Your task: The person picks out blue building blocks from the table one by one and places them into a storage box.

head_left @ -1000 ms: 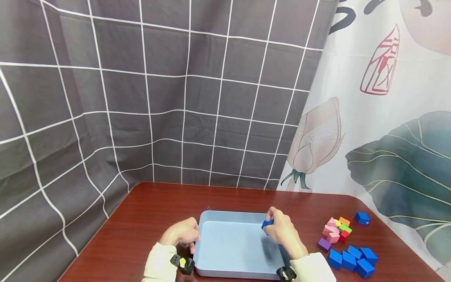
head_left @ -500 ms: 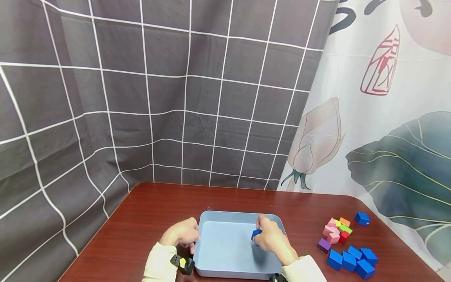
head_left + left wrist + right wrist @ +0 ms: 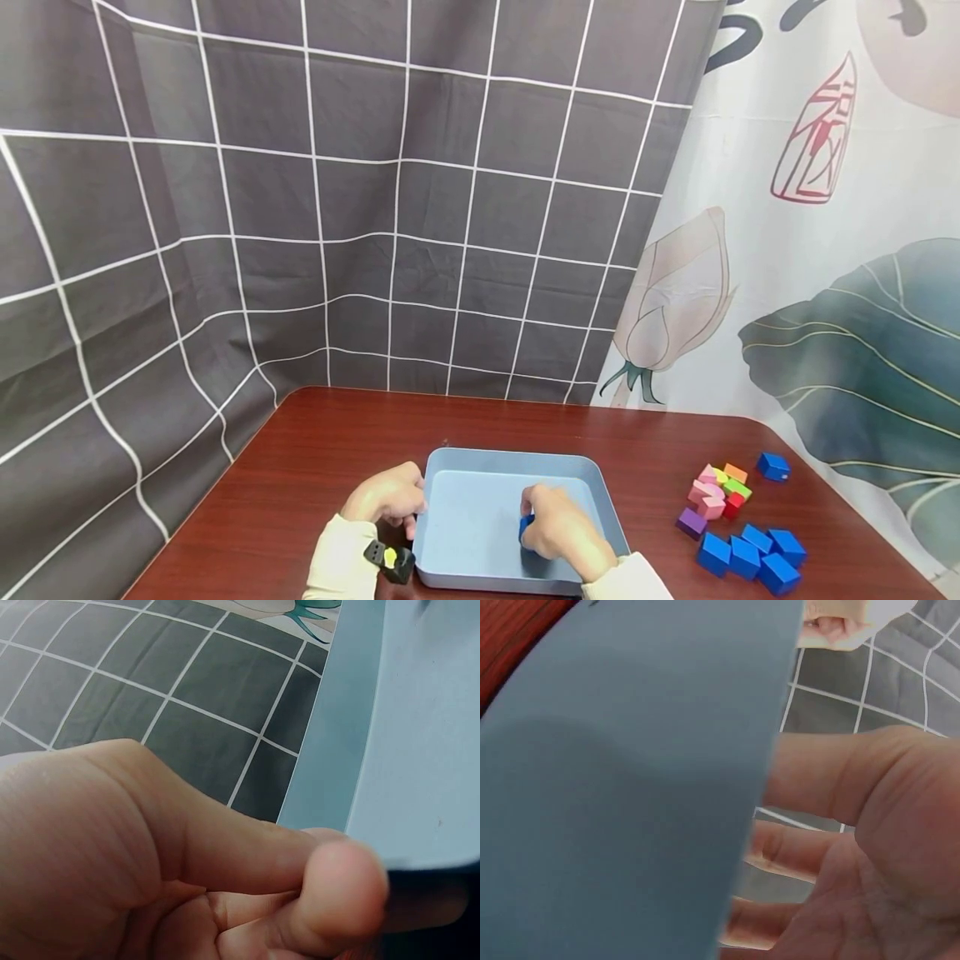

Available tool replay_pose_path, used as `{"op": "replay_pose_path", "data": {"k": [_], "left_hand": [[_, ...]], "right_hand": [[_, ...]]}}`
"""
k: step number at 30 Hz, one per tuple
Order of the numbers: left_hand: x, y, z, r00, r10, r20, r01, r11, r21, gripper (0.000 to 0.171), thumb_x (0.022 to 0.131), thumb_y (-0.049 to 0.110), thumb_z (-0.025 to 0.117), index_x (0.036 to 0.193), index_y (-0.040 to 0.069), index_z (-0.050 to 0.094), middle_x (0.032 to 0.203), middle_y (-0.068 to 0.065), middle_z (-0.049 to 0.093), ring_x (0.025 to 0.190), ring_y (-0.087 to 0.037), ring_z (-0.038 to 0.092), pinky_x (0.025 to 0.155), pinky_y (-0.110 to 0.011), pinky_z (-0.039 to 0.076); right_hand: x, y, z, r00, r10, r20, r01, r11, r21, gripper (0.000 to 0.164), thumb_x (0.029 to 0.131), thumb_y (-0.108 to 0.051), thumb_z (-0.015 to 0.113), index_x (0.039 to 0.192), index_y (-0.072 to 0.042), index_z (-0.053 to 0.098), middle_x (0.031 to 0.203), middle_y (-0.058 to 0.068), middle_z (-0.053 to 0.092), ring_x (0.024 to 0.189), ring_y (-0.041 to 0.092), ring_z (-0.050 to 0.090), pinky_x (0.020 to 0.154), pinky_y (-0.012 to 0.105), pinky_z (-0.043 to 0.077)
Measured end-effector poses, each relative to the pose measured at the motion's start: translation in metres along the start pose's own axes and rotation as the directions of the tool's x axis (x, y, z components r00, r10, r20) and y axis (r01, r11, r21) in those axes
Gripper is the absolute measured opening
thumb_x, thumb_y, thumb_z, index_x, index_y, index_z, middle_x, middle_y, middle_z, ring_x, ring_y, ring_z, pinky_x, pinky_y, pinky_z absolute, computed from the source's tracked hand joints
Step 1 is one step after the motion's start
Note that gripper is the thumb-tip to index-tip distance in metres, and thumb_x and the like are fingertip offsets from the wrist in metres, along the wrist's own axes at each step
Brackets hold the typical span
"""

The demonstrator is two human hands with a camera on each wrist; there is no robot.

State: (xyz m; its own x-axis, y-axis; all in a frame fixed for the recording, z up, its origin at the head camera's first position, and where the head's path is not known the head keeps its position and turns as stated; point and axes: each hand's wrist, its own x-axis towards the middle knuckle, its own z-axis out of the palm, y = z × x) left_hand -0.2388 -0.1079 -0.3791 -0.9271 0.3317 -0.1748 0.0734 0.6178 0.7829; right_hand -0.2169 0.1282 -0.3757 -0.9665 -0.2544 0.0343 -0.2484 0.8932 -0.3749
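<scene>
A light blue tray (image 3: 480, 533) sits on the table. My left hand (image 3: 388, 497) grips its left rim; in the left wrist view the thumb (image 3: 240, 851) lies against the wall and a finger reaches under the edge. Over the tray's right half, my right hand (image 3: 558, 529) pinches a blue block (image 3: 526, 527), low above the tray floor. In the right wrist view the tray's wall (image 3: 630, 787) hides the fingertips of my right hand (image 3: 870, 840) and the block.
On the table's right side several blue blocks (image 3: 744, 558) stand together near a purple block (image 3: 692, 522). Behind them is a cluster of pink, yellow, orange, green and red pieces (image 3: 708, 492). One blue block (image 3: 772, 467) stands apart farther back. A grey checked curtain (image 3: 420, 250) hangs behind.
My right hand has moved left and nearer across the tray with the blue block, from the right rim toward the middle. The left hand has stayed at the left rim.
</scene>
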Motion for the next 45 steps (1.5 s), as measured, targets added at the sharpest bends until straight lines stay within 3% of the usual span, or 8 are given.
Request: {"op": "replay_pose_path", "data": {"k": [5,10,17,22,27,37,41,45], "left_hand": [[-0.001,-0.001,0.000,1.000,-0.016,0.001,0.016,1.000,-0.004,0.026,0.078,-0.007,0.048,0.056,0.005,0.046,0.042,-0.001,0.045,0.033,-0.007,0.042,0.037,-0.017,0.026],[-0.002,-0.002,0.000,1.000,-0.017,0.001,0.017,1.000,-0.013,0.021,0.079,-0.007,0.048,0.060,0.000,0.051,0.044,-0.001,0.045,0.034,-0.007,0.042,0.037,-0.016,0.025],[-0.003,-0.003,0.000,1.000,-0.022,-0.003,0.022,1.000,0.001,0.021,0.079,-0.006,0.049,0.060,0.002,0.051,0.045,-0.002,0.045,0.034,-0.008,0.042,0.037,-0.016,0.026],[-0.004,-0.003,-0.001,1.000,-0.022,-0.007,0.022,1.000,0.002,0.024,0.079,-0.006,0.049,0.058,0.004,0.048,0.044,-0.002,0.045,0.034,-0.008,0.042,0.037,-0.016,0.025],[-0.005,-0.002,-0.002,1.000,-0.020,-0.008,0.020,1.000,0.009,0.024,0.079,-0.006,0.049,0.057,0.004,0.048,0.045,-0.003,0.045,0.034,-0.008,0.042,0.037,-0.017,0.026],[-0.003,-0.005,-0.002,1.000,-0.014,0.014,0.015,0.999,-0.046,0.015,0.077,-0.008,0.047,0.068,-0.003,0.058,0.046,-0.002,0.048,0.036,-0.007,0.044,0.038,-0.016,0.026],[-0.002,-0.007,-0.003,1.000,-0.011,0.024,0.013,0.997,-0.077,0.015,0.077,-0.008,0.046,0.073,-0.004,0.061,0.048,-0.003,0.050,0.037,-0.008,0.046,0.038,-0.016,0.027],[-0.002,-0.008,-0.003,0.999,-0.002,0.034,0.005,0.996,-0.091,0.015,0.078,-0.008,0.047,0.077,-0.005,0.062,0.048,-0.003,0.050,0.038,-0.008,0.046,0.038,-0.015,0.028]], "right_hand": [[-0.001,-0.002,0.004,0.999,-0.023,0.047,0.023,1.000,0.004,0.020,0.059,0.001,0.064,0.066,-0.013,0.051,0.060,0.000,0.046,0.054,0.015,0.039,0.048,0.028,0.033],[-0.002,-0.003,0.008,0.998,-0.045,0.042,0.045,0.999,0.014,0.023,0.056,0.003,0.064,0.064,-0.013,0.049,0.059,-0.001,0.046,0.054,0.015,0.040,0.048,0.028,0.033],[-0.001,-0.003,0.007,0.998,-0.021,0.060,0.022,1.000,-0.011,0.025,0.053,-0.004,0.071,0.067,-0.010,0.051,0.063,0.000,0.048,0.058,0.016,0.044,0.051,0.031,0.038],[-0.001,-0.001,-0.006,0.991,0.046,0.125,-0.047,0.999,0.005,0.033,0.059,-0.015,0.078,0.078,-0.005,0.053,0.072,0.005,0.051,0.066,0.019,0.047,0.061,0.035,0.043],[0.000,0.007,-0.030,0.985,0.119,0.126,-0.121,0.993,0.008,0.037,0.065,-0.023,0.079,0.087,-0.005,0.056,0.078,0.006,0.055,0.072,0.021,0.049,0.064,0.038,0.043],[-0.001,0.054,-0.071,0.985,0.174,0.001,-0.173,0.981,0.084,0.027,0.071,-0.024,0.074,0.080,-0.007,0.054,0.070,0.004,0.052,0.066,0.018,0.050,0.057,0.032,0.039],[-0.006,0.083,-0.088,0.971,0.233,-0.062,-0.230,0.972,0.054,0.027,0.072,-0.023,0.070,0.078,-0.006,0.051,0.071,0.005,0.050,0.068,0.021,0.049,0.061,0.036,0.040],[-0.013,0.116,-0.100,0.955,0.291,-0.056,-0.287,0.956,0.060,0.026,0.076,-0.022,0.066,0.076,-0.003,0.047,0.069,0.006,0.046,0.063,0.020,0.047,0.057,0.034,0.040]]}}
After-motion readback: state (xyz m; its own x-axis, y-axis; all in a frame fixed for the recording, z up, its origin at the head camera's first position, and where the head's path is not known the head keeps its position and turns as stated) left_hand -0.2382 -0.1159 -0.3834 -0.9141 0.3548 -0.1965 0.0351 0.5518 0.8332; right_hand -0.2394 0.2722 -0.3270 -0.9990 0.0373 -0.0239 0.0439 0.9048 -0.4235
